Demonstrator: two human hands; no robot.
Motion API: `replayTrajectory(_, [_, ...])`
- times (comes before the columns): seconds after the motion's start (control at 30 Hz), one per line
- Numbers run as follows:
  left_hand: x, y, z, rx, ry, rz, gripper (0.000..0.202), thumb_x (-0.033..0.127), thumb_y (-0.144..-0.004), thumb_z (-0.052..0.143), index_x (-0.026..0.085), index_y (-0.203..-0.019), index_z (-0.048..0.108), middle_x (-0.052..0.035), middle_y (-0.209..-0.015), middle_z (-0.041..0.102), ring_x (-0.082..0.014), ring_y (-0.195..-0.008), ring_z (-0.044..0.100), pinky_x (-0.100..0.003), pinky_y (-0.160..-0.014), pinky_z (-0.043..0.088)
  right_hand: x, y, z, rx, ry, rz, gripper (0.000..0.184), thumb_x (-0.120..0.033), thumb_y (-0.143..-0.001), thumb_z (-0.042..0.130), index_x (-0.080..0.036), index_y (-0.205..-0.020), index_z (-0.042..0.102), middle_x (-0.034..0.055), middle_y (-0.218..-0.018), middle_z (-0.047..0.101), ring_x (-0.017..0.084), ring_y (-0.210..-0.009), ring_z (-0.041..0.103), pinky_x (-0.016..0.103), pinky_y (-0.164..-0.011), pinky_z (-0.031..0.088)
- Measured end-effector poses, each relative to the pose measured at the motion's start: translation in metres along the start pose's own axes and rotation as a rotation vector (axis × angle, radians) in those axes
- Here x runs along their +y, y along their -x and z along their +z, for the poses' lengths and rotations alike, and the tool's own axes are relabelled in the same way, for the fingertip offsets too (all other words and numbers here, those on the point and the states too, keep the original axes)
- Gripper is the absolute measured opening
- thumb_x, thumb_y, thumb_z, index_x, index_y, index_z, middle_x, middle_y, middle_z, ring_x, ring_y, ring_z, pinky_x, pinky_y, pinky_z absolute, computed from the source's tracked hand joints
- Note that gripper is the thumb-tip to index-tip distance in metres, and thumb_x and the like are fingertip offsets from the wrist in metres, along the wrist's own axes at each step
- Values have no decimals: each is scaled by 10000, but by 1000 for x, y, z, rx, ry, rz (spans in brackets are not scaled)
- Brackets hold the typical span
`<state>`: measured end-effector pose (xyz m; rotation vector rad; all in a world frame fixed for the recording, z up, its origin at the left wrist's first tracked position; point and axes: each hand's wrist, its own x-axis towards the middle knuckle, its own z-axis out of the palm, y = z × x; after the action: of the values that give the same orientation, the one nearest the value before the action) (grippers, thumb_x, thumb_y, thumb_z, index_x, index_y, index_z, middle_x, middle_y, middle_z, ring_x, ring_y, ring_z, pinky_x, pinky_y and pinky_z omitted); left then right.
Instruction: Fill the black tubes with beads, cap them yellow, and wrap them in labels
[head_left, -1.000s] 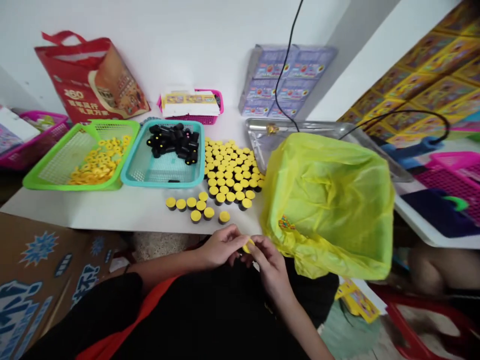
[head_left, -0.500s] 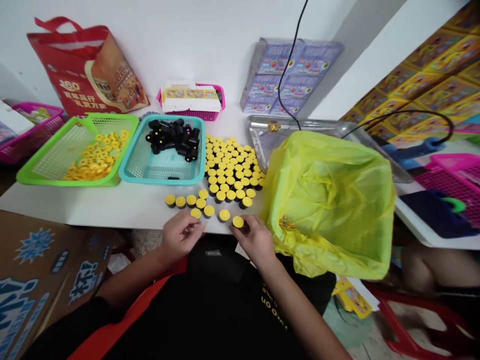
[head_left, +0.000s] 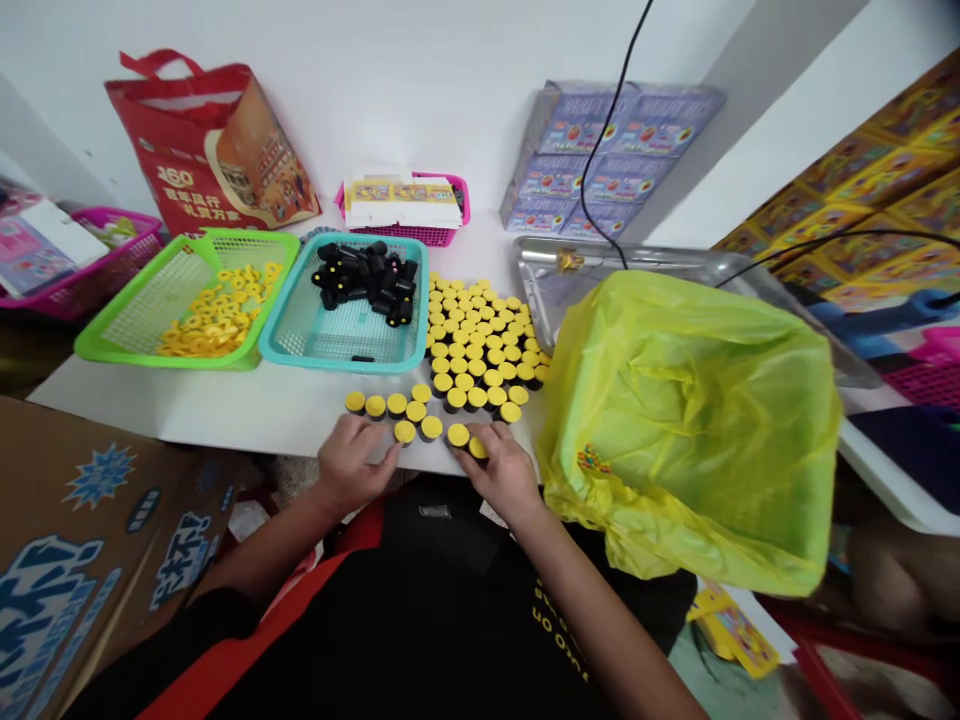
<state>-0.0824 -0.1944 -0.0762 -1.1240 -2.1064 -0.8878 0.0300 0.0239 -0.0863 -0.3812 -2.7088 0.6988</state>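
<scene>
Several short black cylinders with flat yellow tops stand upright on the white table. My right hand grips one yellow-topped cylinder near the front edge; its fingers partly cover it. Directly to the left of that one, another yellow-topped cylinder stands close to the fingertips. My left hand rests at the table edge, thumb and index finger apart, beside a front yellow-topped cylinder. Whether it touches that piece is hard to see. Behind the hands is a dense cluster of yellow-topped cylinders.
A blue basket holds black parts, and a green basket holds yellow rings. On the right stands a basket lined with a yellow bag, small coloured pieces inside. Behind are a metal tray, purple boxes and a red bag.
My right hand has brought its cylinder leftward, close to the neighbouring one. My left hand's thumb and index finger have spread beside the front cylinder. The camera view has shifted slightly left.
</scene>
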Motion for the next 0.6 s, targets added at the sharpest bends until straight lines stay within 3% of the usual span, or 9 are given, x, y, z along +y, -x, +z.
replayTrajectory(0.13, [10, 7, 13, -102, 92, -86, 243, 243, -847, 676, 179, -1070, 605, -69, -873, 658, -200, -806, 639, -304, -708, 542, 0, -2, -1, -9, 13, -19, 542, -453, -802, 727, -219, -1268, 579, 111, -1131, 629, 295, -960, 670, 417, -802, 566])
replayTrajectory(0.37, [22, 12, 32, -130, 220, -79, 173, 200, -891, 625, 179, -1059, 593, -80, -891, 690, -202, -832, 660, -307, -735, 550, 5, -4, 3, -20, 23, -66, 445, -445, -827, 691, -237, -1214, 615, 80, -1057, 640, 258, -858, 683, 367, -725, 565])
replayTrajectory(0.6, [22, 1, 22, -140, 221, -83, 296, 241, -850, 646, 149, -1127, 604, -93, -891, 684, -212, -804, 656, -318, -716, 551, 12, -1, 5, 31, -22, -89, 496, -462, -802, 722, -221, -1216, 593, 82, -1051, 645, 272, -920, 681, 376, -763, 570])
